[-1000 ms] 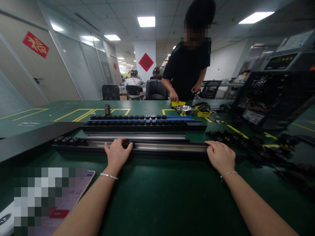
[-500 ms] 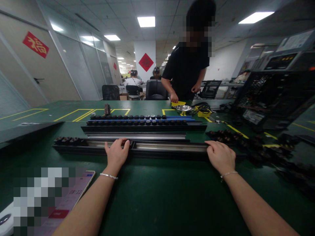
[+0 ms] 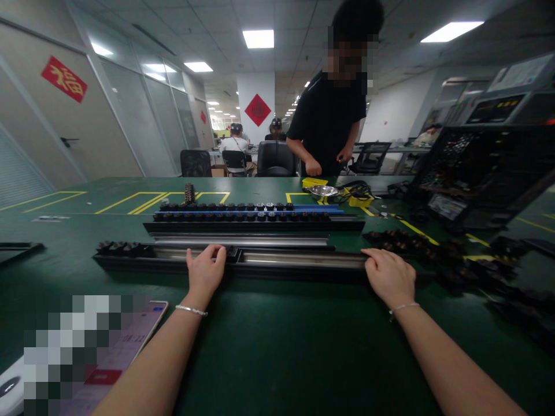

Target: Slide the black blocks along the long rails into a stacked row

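Note:
A long black rail with a shiny metal channel [image 3: 295, 261] lies across the green table in front of me. My left hand [image 3: 204, 274] rests on the rail near its middle, fingers curled over a small black piece [image 3: 232, 252] in the channel. My right hand [image 3: 389, 276] presses down on the rail's right end, fingers together and bent over it. A few black pieces [image 3: 124, 248] sit in the channel at the rail's left end.
Behind lie a second rail [image 3: 243, 238] and a blue-edged rail full of black pieces [image 3: 247, 212]. Loose black parts [image 3: 437, 248] are heaped at right by a black case [image 3: 481, 173]. A phone [image 3: 108, 358] lies at the near left. A person [image 3: 329, 121] stands across the table by a metal bowl [image 3: 323, 190].
A large dark panel at the left has slid out of view, leaving only a thin edge. My left hand shifted slightly. The person opposite lifted a hand from the table.

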The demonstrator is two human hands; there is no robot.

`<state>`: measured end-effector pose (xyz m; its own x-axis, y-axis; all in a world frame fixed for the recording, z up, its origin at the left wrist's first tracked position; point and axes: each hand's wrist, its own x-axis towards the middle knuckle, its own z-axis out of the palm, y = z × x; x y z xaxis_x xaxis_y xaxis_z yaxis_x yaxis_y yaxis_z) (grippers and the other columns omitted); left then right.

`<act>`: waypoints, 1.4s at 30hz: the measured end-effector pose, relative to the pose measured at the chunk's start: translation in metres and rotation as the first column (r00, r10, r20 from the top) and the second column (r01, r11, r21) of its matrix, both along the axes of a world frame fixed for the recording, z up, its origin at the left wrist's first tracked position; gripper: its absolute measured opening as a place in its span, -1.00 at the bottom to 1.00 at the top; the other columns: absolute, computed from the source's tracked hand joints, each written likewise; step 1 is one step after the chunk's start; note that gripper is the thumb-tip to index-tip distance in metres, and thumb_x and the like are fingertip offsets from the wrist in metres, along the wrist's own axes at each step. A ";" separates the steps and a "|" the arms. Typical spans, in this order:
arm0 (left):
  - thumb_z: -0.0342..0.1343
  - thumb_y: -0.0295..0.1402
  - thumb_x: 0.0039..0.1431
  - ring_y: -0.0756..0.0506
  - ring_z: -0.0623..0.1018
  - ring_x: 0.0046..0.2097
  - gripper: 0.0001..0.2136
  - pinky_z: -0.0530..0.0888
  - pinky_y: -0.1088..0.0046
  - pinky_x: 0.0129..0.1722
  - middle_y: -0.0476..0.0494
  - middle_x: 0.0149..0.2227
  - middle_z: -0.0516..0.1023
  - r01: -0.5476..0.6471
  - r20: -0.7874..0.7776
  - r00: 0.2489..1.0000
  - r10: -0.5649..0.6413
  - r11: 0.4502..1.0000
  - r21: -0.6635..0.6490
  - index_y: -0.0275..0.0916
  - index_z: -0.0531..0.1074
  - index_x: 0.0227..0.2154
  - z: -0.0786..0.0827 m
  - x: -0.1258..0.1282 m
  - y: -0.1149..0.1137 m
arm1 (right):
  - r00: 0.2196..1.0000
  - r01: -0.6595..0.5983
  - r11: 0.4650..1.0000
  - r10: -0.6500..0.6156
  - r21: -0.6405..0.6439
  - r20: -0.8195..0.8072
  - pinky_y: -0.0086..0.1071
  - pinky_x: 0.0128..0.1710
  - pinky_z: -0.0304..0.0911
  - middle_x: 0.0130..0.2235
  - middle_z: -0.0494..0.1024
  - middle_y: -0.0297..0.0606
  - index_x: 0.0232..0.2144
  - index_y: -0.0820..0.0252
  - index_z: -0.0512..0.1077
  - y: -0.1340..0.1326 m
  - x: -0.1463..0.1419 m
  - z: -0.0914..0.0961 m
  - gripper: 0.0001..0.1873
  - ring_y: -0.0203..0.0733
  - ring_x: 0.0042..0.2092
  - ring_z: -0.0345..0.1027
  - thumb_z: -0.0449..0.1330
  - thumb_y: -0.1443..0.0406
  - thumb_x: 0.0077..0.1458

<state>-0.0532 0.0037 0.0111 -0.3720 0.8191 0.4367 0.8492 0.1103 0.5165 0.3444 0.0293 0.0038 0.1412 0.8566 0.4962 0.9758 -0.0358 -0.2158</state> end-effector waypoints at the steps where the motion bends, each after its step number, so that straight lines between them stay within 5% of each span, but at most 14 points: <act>1: -0.18 -0.15 0.16 -0.10 0.55 -0.29 -0.69 -0.12 0.05 0.28 -0.02 -0.36 0.60 0.000 -0.002 1.000 0.000 1.000 0.001 -0.14 0.44 -0.34 0.000 0.000 0.000 | 1.000 -0.001 1.000 0.001 0.000 0.000 -0.08 0.03 0.09 -0.01 0.51 -0.24 -0.13 0.07 0.50 0.000 0.000 0.000 -0.55 -0.04 0.07 0.26 -0.14 0.28 0.12; 42: -0.16 -0.15 0.16 -0.07 0.54 -0.33 -0.70 -0.06 0.03 0.29 0.05 -0.42 0.60 0.118 -0.044 0.992 -0.119 0.993 -0.011 -0.09 0.47 -0.42 0.001 0.002 0.000 | 1.000 0.003 0.999 -0.004 0.034 0.017 -0.09 0.02 0.14 -0.03 0.53 -0.25 -0.15 0.05 0.52 0.002 0.001 -0.003 -0.57 -0.06 0.04 0.30 -0.10 0.30 0.11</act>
<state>-0.0514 0.0037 0.0120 -0.2524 0.8599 0.4438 0.8787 0.0115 0.4773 0.3453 0.0314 0.0012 0.1354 0.8385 0.5278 0.9793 -0.0323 -0.1999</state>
